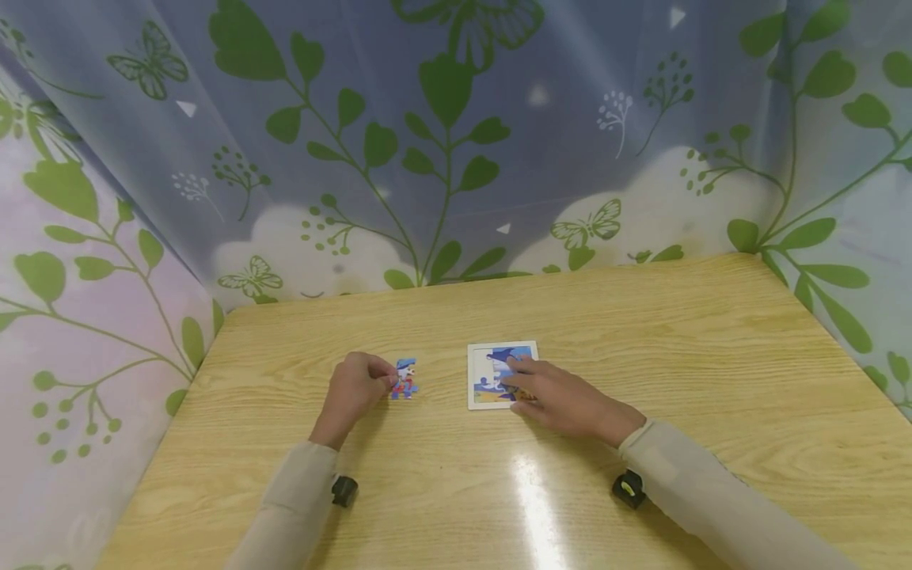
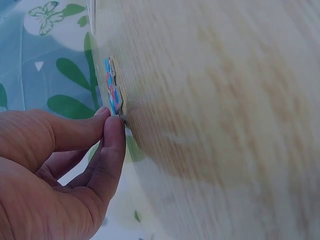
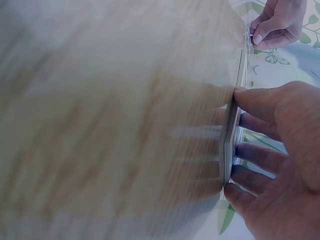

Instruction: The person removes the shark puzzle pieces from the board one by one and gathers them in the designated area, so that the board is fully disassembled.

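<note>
Just below and left of centre in the frame, the jigsaw section (image 1: 407, 380) looks thin, light and stiff, probably best taken by its edges. It lies at the fingertips of the left hand (image 1: 359, 388), which pinches its left side; farther right on the worktop (image 1: 663, 340), the right hand (image 1: 570, 398) rests, fingers spread, on the puzzle tray (image 1: 472, 380).
</note>
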`<move>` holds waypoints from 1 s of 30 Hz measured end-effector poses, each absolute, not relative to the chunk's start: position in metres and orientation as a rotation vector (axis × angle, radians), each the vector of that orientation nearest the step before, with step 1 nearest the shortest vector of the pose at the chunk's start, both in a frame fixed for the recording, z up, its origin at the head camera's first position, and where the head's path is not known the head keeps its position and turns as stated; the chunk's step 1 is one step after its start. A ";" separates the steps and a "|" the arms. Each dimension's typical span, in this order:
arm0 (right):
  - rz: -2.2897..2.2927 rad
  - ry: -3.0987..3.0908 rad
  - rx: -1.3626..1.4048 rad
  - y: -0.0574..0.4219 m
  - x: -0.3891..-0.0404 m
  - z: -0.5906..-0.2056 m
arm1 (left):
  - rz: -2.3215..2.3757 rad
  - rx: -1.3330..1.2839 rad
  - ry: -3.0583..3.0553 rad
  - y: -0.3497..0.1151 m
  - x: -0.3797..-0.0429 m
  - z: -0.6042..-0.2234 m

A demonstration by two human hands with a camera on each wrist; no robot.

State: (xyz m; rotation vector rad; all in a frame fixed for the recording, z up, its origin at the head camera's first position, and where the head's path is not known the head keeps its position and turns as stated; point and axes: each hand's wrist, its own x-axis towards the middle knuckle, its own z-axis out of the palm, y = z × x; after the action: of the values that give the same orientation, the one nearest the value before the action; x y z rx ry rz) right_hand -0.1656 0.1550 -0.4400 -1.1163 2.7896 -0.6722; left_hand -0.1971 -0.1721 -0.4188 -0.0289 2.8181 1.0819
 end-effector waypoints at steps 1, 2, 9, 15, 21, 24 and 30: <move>-0.671 2.789 -1.111 0.155 -0.166 -0.440 | 1.075 -0.028 2.821 -0.172 -0.197 -0.418; -0.671 2.789 -1.112 0.155 -0.166 -0.440 | 1.067 -0.029 2.825 -0.172 -0.197 -0.418; -0.669 2.793 -1.119 0.155 -0.165 -0.440 | 1.073 0.010 2.843 -0.168 -0.198 -0.418; -0.666 2.787 -1.110 0.154 -0.165 -0.439 | 1.148 0.071 2.809 -0.155 -0.197 -0.416; -0.667 2.796 -1.128 0.155 -0.164 -0.438 | 1.101 0.173 2.815 -0.135 -0.195 -0.413; -0.666 2.800 -1.134 0.155 -0.165 -0.438 | 1.073 0.261 2.838 -0.125 -0.194 -0.411; -0.673 2.805 -1.114 0.154 -0.165 -0.439 | 1.036 0.359 2.815 -0.106 -0.191 -0.410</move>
State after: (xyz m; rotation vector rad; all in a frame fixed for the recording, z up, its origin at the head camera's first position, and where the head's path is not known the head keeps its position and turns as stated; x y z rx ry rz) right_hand -0.1653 0.1543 -0.4392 -1.1140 2.8045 -0.6732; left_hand -0.1914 -0.1056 -0.4103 0.3593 2.8154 1.0360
